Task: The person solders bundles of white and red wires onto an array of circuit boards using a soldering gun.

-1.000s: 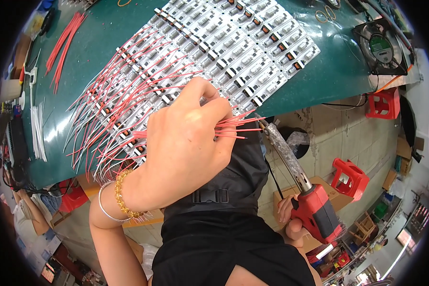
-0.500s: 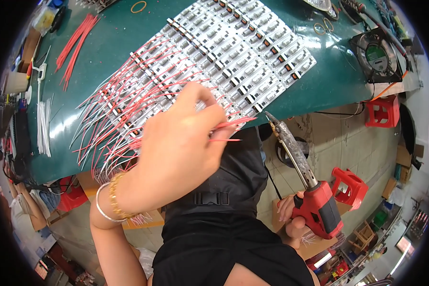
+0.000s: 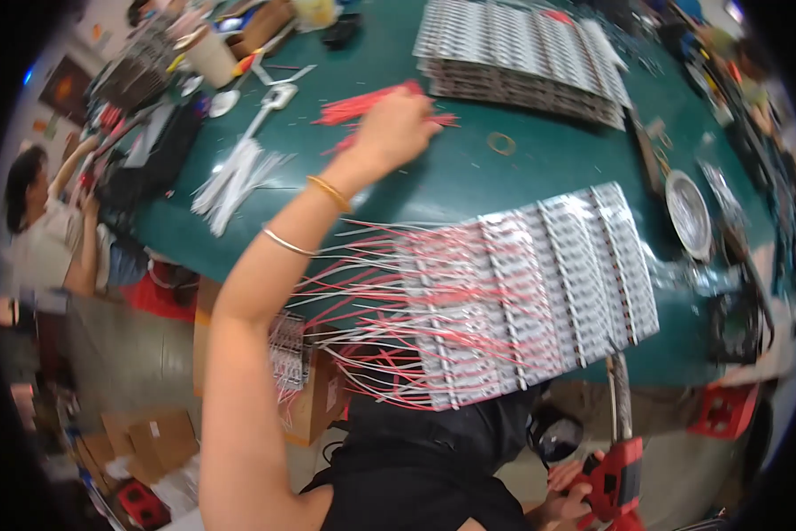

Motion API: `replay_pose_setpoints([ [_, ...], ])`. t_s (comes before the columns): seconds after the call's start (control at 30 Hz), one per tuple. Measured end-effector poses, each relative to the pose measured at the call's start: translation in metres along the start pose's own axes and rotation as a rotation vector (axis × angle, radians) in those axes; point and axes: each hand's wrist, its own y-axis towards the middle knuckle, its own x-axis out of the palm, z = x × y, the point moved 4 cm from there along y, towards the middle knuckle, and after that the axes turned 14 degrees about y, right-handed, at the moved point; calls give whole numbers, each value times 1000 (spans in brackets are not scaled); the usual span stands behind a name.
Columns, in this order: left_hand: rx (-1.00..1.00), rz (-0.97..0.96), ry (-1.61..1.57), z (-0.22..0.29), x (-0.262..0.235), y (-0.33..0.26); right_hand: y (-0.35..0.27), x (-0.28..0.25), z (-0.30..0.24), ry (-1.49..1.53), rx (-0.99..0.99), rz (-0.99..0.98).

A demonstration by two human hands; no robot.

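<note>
My left hand (image 3: 396,128) is stretched out to the far side of the green table, its fingers curled down onto a bundle of red wires (image 3: 349,108). The picture is smeared there; wire ends stick out on both sides of the hand. Low at the right, my right hand (image 3: 570,496) grips a red and black soldering gun (image 3: 617,478), its metal barrel pointing up toward the near right part of a panel of silvery circuit modules (image 3: 584,257). From the panel's left half, many red and white wires (image 3: 371,292) hang out to the left, passing close to my left forearm.
A stack of similar panels (image 3: 522,53) stands at the back. White wires (image 3: 234,186) lie at the left, a rubber band (image 3: 501,143) behind the panel. A metal dish (image 3: 687,212) and a fan (image 3: 736,327) sit at the right. Another person (image 3: 57,230) is at the far left.
My left hand has moved from above the panel to the red wire bundle farther away. The view has swung, bringing the panel stack into sight. The soldering gun stays in my right hand.
</note>
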Motion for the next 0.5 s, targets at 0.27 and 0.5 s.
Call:
replay_pose_setpoints([
  [0.27, -359, -346, 433, -107, -69, -109, 6, -19, 7, -27, 6, -6],
  [0.5, -386, -410, 253, -179, -67, -130, 0, -36, -9, -72, -2, 39],
])
